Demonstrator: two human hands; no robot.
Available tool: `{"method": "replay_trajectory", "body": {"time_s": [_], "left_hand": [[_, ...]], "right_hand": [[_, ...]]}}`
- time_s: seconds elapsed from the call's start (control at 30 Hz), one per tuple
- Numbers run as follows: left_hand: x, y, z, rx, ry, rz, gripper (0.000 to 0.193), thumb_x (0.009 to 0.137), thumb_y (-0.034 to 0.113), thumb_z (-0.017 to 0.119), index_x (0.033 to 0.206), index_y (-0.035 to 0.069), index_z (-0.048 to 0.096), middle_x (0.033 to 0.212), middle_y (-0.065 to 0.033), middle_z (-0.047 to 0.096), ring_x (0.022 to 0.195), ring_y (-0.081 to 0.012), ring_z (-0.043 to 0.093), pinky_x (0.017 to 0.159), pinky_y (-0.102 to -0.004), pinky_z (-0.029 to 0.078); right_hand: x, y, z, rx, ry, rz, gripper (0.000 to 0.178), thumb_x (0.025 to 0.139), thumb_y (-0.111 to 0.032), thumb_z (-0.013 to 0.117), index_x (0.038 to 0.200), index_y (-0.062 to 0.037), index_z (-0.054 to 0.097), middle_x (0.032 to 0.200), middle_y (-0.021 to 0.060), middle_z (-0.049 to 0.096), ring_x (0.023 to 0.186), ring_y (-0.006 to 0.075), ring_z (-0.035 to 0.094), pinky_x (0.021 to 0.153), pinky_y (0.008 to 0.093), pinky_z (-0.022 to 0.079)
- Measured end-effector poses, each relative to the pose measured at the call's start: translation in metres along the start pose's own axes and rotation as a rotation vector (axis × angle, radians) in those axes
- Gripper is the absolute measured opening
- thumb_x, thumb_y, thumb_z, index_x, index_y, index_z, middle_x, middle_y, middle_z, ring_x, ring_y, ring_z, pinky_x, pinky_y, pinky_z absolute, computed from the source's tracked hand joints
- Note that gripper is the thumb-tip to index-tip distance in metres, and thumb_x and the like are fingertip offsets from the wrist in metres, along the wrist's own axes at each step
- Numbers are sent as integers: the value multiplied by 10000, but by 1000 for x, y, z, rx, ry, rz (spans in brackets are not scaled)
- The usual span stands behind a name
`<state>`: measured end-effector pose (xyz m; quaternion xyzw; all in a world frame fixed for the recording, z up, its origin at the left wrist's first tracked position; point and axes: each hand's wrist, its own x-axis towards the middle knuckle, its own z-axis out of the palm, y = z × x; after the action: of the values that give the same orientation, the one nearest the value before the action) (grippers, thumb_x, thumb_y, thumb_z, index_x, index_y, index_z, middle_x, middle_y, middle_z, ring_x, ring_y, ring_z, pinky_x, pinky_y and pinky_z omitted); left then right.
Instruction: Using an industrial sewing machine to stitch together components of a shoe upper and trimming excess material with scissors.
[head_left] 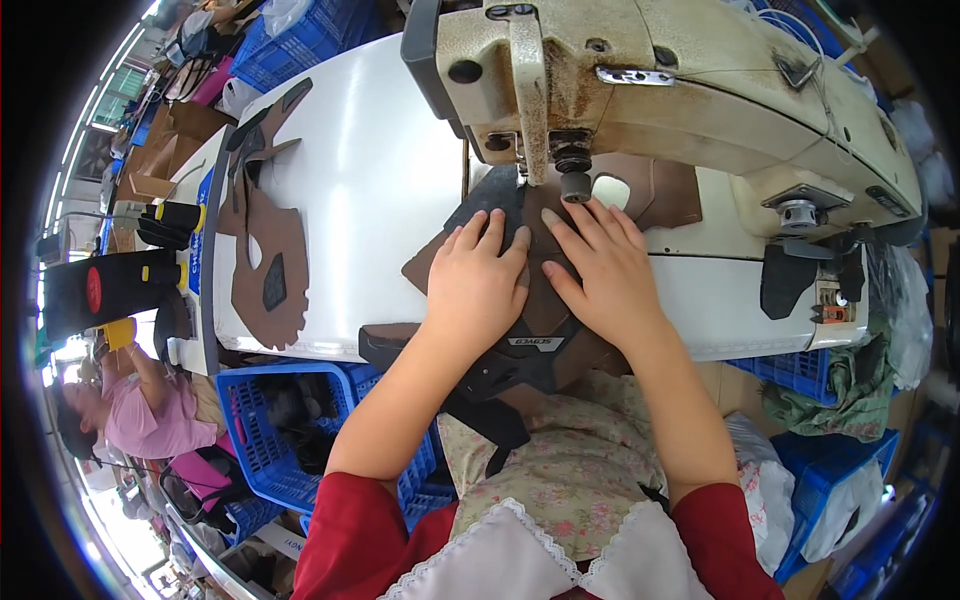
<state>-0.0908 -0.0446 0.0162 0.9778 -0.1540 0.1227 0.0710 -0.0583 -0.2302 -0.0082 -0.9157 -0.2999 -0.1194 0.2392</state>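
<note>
A flat brown shoe-upper piece [545, 300] with black panels lies on the white sewing table, under the head of a beige industrial sewing machine [700, 110]. My left hand [475, 280] rests flat on its left part, fingers stretched toward a black panel [487, 195] by the presser foot [522, 177]. On the right part lies my right hand [608, 275], fingers spread, the tips just below the machine's dark round knob [576, 187]. Greyish covers seem to sit on some fingertips. The piece's near end, with a black strip and a pale label, hangs over the table edge toward my lap.
Another brown upper piece [275, 310] with black patches lies at the table's left. A small black piece [788, 283] sits at the right end. Blue crates [250, 455] holding dark items stand below left, others below right. A person in pink [160, 415] works at far left.
</note>
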Motion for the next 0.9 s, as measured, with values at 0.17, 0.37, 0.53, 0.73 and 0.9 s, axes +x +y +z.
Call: {"method": "replay_trajectory", "body": {"time_s": [0.17, 0.37, 0.53, 0.73, 0.9], "left_hand": [[1, -1, -1, -11, 0, 6, 357, 825, 178, 657, 1171, 96, 694, 1258, -202, 635, 1185, -358, 586, 954, -439, 497], [0, -2, 1, -27, 4, 10, 355, 825, 180, 658, 1167, 91, 693, 1250, -206, 639, 1184, -362, 585, 956, -440, 497], [1, -2, 1, -28, 19, 12, 345, 824, 178, 660, 1155, 89, 699, 1241, -210, 642, 1178, -362, 589, 956, -437, 498], [3, -3, 2, -41, 32, 23, 337, 824, 173, 657, 1145, 79, 701, 1235, -215, 643, 1174, -361, 592, 956, -438, 498], [3, -3, 2, -46, 35, 27, 336, 823, 170, 655, 1141, 73, 701, 1226, -219, 644, 1167, -360, 596, 957, -438, 496]], "right_hand": [[-1, 0, 0, 4, 4, -1, 483, 872, -311, 654, 1297, -88, 599, 1394, 142, 547, 1332, 317, 467, 1133, 456, 308], [-1, 0, -1, -11, -9, 4, 482, 877, -318, 647, 1299, -91, 597, 1394, 142, 547, 1335, 317, 465, 1132, 457, 308], [-1, 0, 0, -14, -5, 2, 480, 882, -321, 643, 1302, -95, 595, 1399, 140, 543, 1339, 315, 461, 1136, 456, 303], [1, 1, 0, -25, -6, 5, 478, 885, -324, 640, 1304, -99, 595, 1404, 135, 540, 1340, 308, 462, 1140, 452, 297], [0, 1, 0, -22, -7, 6, 476, 886, -327, 640, 1304, -104, 596, 1404, 131, 540, 1337, 307, 464, 1140, 450, 297]]}}
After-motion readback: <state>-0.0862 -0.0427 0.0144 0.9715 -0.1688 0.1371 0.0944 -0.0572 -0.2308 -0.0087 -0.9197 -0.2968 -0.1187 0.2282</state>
